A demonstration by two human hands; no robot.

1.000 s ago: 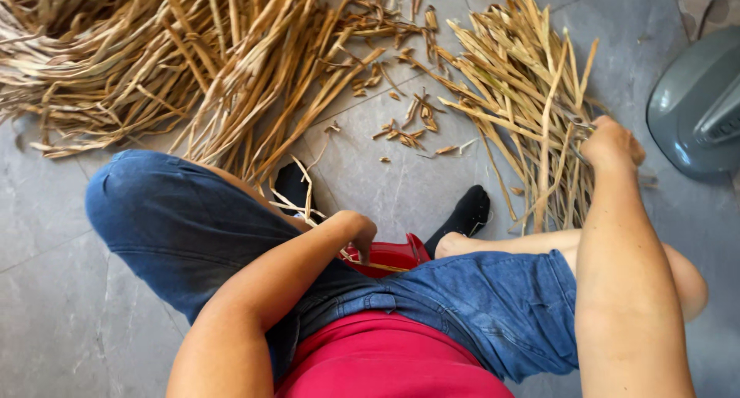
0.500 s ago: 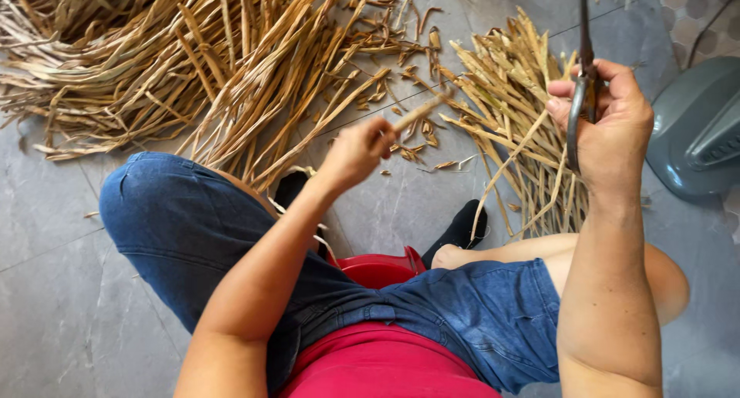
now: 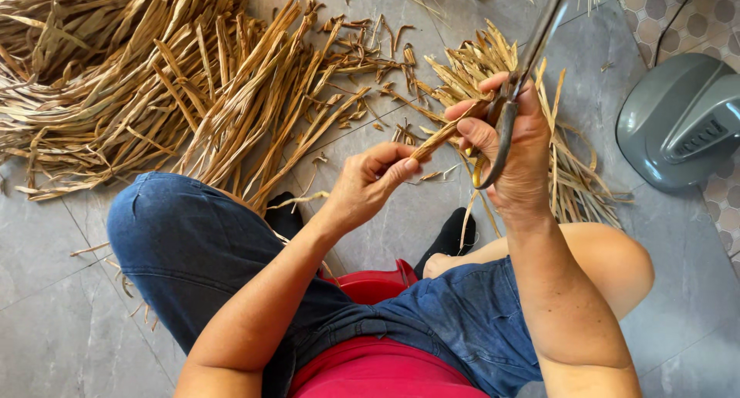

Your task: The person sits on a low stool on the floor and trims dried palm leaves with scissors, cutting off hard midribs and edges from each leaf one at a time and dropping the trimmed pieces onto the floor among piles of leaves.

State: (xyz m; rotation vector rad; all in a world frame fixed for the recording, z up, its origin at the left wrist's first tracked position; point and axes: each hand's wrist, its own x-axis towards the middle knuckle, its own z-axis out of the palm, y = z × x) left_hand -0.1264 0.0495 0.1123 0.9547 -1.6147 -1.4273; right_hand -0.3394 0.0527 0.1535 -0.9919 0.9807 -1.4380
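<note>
The head view looks down at one person sitting on a low red stool (image 3: 375, 278), with two knees in blue shorts (image 3: 193, 244) spread wide over a grey tile floor (image 3: 46, 290).

There are two hands, both up in front of the body. The left hand (image 3: 368, 183) is closed: its fingertips (image 3: 401, 166) pinch the near end of one dry straw strip (image 3: 439, 138). The strip runs up and to the right, from this hand over to the other hand.

The right hand (image 3: 512, 153) is wrapped tight around one pair of dark scissors (image 3: 515, 89). The long blades point up toward the top edge. The thumb of this hand also presses on the far end of the same strip. The blades look closed, but they are thin and dark, so that is hard to be sure of.

On the floor there are two heaps of the same dry strips. One big pile (image 3: 154, 89) lies at the left, past the left knee. One smaller pile (image 3: 493, 66) lies behind the right hand. Little loose bits (image 3: 362, 43) are scattered between the two heaps.

One grey plastic machine (image 3: 682, 120) sits at the right side, well apart from the hands.
</note>
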